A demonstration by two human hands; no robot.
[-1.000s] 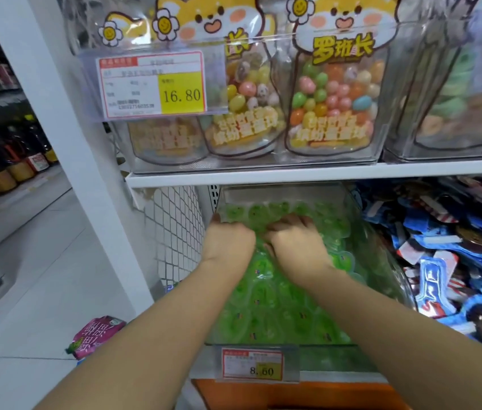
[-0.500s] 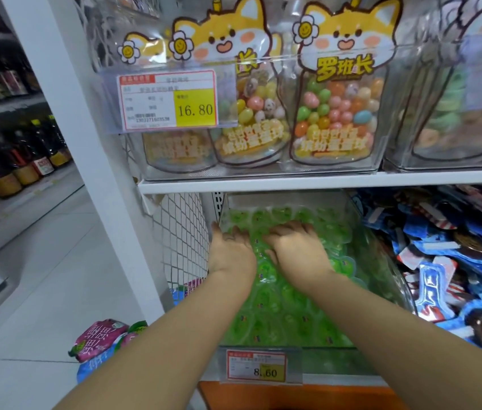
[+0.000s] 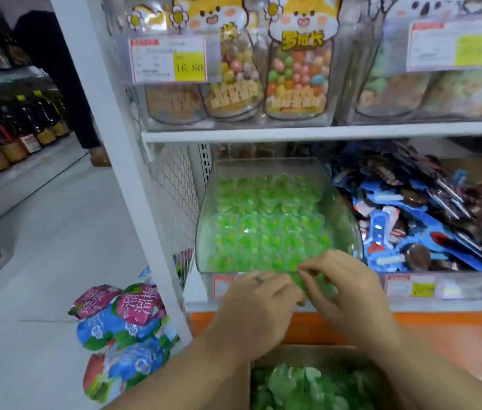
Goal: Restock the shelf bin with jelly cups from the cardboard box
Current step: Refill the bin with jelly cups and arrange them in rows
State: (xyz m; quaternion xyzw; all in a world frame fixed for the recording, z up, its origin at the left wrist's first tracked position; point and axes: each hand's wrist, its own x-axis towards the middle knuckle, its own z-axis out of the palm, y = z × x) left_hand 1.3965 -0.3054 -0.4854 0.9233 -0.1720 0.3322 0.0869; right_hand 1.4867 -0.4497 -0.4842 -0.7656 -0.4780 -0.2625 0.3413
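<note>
Much of the frame is smeared by motion blur, and the print on the lower price labels cannot be read. The cardboard box point(image 3: 304, 349) is cut off by the bottom edge; only its far rim and the heap of jelly cups point(image 3: 301, 386) inside are seen. The label point(image 3: 223, 287) under the shelf bin point(image 3: 204, 232) is half covered by the left hand point(image 3: 260, 309), whose fingertips are largely hidden behind its own back.

Grip: the right hand point(image 3: 349, 291) is recorded at the bin's front lip, thumb and forefinger pinched on a small cluster of jelly cups point(image 3: 319, 287) held just outside that lip. The left hand's fingers are curled toward the same cluster; whether it is gripped by them cannot be told. The two hands are nearly touching.

Task item: rows of jelly cups point(image 3: 266, 232), green, are laid flat through the clear bin, on the shelf directly above the box.

Surroundings: blue-wrapped snacks point(image 3: 411, 220) are piled just right of the bin. Candy jars point(image 3: 296, 75) and a 16.80 price tag point(image 3: 189, 66) are noted on the shelf above, a wire mesh panel point(image 3: 174, 187) at the bin's left, snack bags point(image 3: 121, 321) lower left, and dark bottles point(image 3: 20, 128) on a far shelf. Another person's hand point(image 3: 99, 156) is partly hidden by the white upright point(image 3: 109, 143)
</note>
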